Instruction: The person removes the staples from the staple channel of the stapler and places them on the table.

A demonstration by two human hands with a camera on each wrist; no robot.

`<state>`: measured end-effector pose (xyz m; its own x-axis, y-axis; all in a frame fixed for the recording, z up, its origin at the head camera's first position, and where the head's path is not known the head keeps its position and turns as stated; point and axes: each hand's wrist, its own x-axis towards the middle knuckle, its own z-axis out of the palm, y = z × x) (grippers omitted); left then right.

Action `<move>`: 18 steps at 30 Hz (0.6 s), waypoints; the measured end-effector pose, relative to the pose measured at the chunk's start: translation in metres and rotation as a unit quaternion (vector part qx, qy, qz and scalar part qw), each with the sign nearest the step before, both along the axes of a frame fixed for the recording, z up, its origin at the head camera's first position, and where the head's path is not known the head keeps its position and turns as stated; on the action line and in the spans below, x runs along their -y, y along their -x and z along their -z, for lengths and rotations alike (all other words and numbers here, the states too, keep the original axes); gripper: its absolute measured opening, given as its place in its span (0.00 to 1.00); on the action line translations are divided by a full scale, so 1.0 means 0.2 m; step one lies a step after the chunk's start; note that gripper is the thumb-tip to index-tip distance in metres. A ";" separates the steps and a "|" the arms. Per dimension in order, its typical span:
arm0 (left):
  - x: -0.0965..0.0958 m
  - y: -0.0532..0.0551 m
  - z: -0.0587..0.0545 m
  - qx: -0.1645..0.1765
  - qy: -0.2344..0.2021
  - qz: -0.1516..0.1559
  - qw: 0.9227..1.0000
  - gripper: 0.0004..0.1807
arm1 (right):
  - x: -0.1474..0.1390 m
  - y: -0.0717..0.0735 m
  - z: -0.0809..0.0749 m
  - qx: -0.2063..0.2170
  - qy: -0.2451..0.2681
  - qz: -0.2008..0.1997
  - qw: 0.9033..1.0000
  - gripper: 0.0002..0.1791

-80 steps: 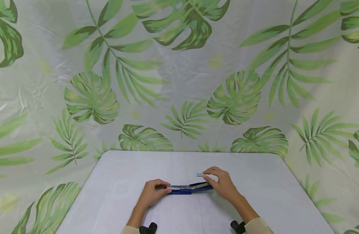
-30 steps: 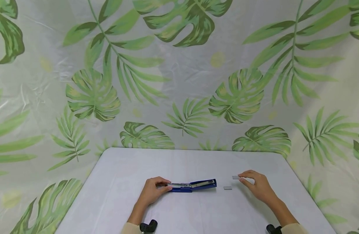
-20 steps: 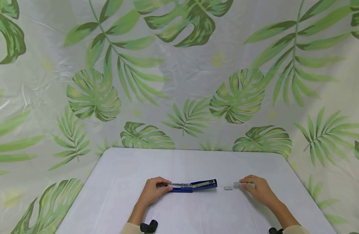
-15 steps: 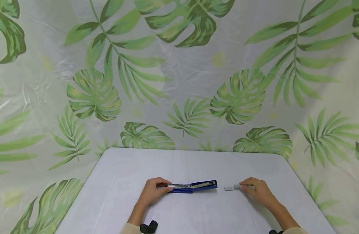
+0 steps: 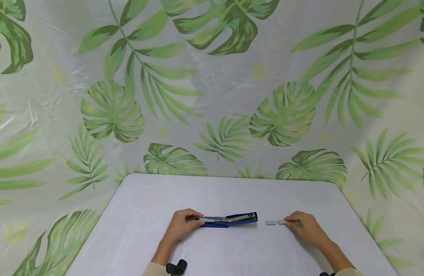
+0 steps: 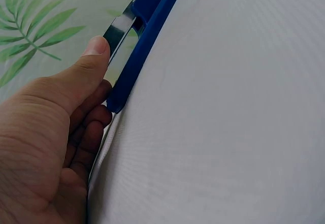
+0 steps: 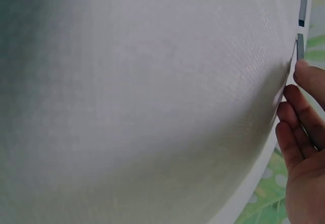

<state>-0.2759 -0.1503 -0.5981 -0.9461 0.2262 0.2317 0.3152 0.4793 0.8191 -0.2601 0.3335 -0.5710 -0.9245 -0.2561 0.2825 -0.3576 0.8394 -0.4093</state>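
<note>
A blue stapler [image 5: 215, 225] lies on the white table with its top swung open toward the right, baring the metal magazine. My left hand [image 5: 182, 225] grips its left end between thumb and fingers; the left wrist view shows the thumb on the metal part of the stapler [image 6: 147, 36]. To the right, my right hand [image 5: 306, 227] pinches the right end of a small grey staple strip [image 5: 281, 222], which is down at the tabletop. A second staple strip [image 5: 270, 223] lies just left of it, a narrow gap apart. Both strips show in the right wrist view.
The white tabletop [image 5: 198, 191] runs back to a leaf-patterned sheet [image 5: 212, 96] hanging behind it. Dark wrist cameras [image 5: 176, 267] are strapped at the cuffs.
My right hand has carried the staple strip from above the stapler to the right, then lowered it beside the other strip. My left hand has kept its grip on the stapler.
</note>
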 end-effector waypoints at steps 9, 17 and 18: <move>0.00 -0.01 0.00 0.002 -0.002 0.004 1.000 0.13 | 0.00 0.00 0.02 -0.003 -0.004 -0.008 1.000 0.06; 0.00 -0.01 0.00 0.001 -0.007 0.002 1.000 0.12 | 0.01 0.00 0.03 0.021 -0.025 0.012 0.999 0.06; 0.00 -0.01 0.00 0.001 -0.007 0.002 1.000 0.12 | 0.01 0.00 0.03 0.022 -0.026 0.013 0.999 0.06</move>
